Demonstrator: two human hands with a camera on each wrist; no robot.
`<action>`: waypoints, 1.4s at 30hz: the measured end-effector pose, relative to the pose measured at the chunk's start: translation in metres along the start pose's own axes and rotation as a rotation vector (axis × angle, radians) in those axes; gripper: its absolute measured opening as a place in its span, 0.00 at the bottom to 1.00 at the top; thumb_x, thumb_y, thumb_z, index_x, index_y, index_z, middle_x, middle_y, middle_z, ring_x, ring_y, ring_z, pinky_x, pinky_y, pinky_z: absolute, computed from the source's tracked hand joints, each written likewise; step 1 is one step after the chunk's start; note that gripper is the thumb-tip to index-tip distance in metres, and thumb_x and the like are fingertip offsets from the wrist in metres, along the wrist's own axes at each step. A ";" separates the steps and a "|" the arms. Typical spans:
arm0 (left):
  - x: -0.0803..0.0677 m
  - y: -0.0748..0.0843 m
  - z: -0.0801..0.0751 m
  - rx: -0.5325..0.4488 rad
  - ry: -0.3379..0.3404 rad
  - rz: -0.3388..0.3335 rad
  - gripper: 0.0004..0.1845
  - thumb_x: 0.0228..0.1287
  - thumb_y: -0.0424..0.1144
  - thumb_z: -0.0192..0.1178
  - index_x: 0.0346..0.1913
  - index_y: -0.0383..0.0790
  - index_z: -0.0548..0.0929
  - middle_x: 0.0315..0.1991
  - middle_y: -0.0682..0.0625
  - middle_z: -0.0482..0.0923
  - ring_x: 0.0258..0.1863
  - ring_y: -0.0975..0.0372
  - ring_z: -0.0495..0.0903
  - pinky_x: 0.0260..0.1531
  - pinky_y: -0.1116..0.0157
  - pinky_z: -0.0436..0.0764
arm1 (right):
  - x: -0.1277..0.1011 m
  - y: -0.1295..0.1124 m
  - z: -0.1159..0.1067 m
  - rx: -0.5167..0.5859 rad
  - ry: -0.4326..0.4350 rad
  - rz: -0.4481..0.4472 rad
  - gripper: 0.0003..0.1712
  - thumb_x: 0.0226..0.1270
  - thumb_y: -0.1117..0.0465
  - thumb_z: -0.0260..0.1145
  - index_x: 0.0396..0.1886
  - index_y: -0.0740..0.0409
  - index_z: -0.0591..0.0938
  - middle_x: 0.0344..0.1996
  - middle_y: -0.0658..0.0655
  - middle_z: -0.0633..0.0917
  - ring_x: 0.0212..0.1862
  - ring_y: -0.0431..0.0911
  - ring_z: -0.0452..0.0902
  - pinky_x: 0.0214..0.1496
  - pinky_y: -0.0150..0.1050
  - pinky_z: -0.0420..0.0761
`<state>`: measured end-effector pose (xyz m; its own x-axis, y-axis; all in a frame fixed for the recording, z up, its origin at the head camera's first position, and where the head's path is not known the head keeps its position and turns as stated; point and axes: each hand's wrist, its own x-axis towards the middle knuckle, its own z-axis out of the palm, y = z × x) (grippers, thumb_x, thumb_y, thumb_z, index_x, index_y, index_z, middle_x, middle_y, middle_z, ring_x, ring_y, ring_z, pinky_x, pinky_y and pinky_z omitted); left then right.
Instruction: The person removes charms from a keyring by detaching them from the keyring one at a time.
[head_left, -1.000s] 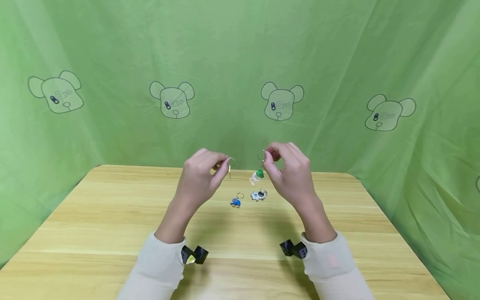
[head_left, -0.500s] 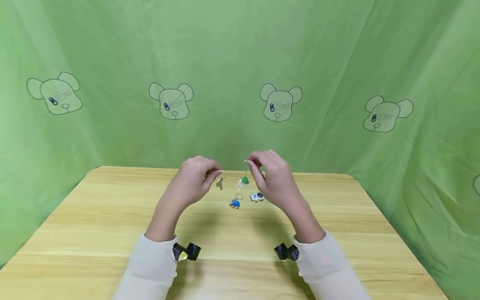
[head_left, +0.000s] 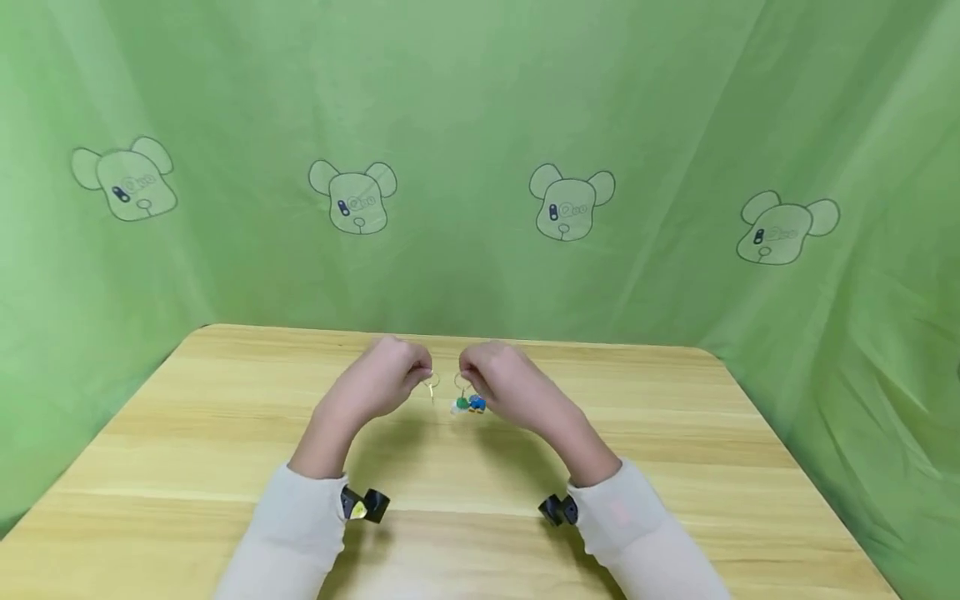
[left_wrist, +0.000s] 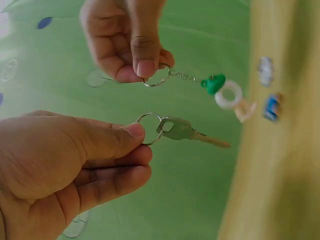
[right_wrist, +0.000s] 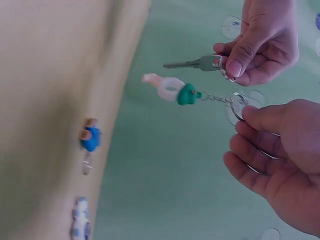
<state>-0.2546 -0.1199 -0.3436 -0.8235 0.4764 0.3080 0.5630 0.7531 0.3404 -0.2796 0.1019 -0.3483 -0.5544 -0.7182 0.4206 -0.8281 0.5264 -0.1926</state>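
Between thumb and fingers, my left hand (head_left: 378,382) pinches a split ring with a metal key (left_wrist: 177,129) hanging from it. My right hand (head_left: 513,390) pinches the ring of a keychain (right_wrist: 186,94), whose short chain carries a green-topped charm with a white ring and a pinkish end. Both hands are held over the table, fingertips facing each other with a small gap. In the head view the charm overlaps a blue figure keychain (head_left: 477,404) that lies on the table. A white keychain (left_wrist: 266,70) lies near the blue one; the right hand hides it from the head view.
The wooden table (head_left: 225,417) spreads under both forearms. A green cloth (head_left: 450,100) printed with bear heads hangs behind and at the sides. Small black cameras (head_left: 365,505) sit at the sleeve cuffs.
Both hands have come lower and nearer the person, the right one also moving left, so the key and the charm are closer together. The right hand now covers the white keychain.
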 end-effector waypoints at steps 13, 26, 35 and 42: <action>-0.008 -0.044 0.036 -0.063 -0.154 0.064 0.08 0.70 0.29 0.63 0.31 0.39 0.85 0.26 0.55 0.81 0.25 0.69 0.73 0.29 0.70 0.78 | 0.013 0.022 0.041 0.097 -0.259 0.017 0.06 0.76 0.66 0.63 0.37 0.58 0.83 0.31 0.49 0.84 0.33 0.39 0.77 0.38 0.32 0.81; 0.014 -0.095 0.057 -0.217 -0.246 -0.176 0.04 0.69 0.31 0.66 0.34 0.39 0.87 0.28 0.53 0.83 0.27 0.64 0.78 0.34 0.67 0.82 | 0.037 0.061 0.073 0.074 -0.398 0.097 0.05 0.74 0.67 0.65 0.35 0.57 0.83 0.29 0.48 0.83 0.31 0.39 0.77 0.36 0.32 0.81; 0.030 -0.102 0.058 -0.145 -0.256 -0.185 0.06 0.68 0.31 0.66 0.32 0.39 0.88 0.27 0.54 0.83 0.27 0.64 0.78 0.33 0.68 0.81 | 0.051 0.068 0.076 0.036 -0.457 0.130 0.07 0.74 0.67 0.65 0.32 0.57 0.84 0.27 0.47 0.81 0.30 0.39 0.76 0.36 0.32 0.79; 0.039 -0.101 0.065 -0.137 -0.227 -0.200 0.05 0.67 0.32 0.67 0.32 0.40 0.89 0.27 0.53 0.85 0.25 0.64 0.78 0.33 0.67 0.81 | 0.059 0.069 0.078 0.015 -0.463 0.153 0.09 0.74 0.66 0.65 0.31 0.56 0.84 0.27 0.47 0.81 0.30 0.41 0.75 0.37 0.35 0.79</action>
<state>-0.3479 -0.1476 -0.4236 -0.9047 0.4255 0.0221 0.3797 0.7815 0.4950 -0.3761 0.0607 -0.4064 -0.6455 -0.7620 -0.0515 -0.7336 0.6374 -0.2359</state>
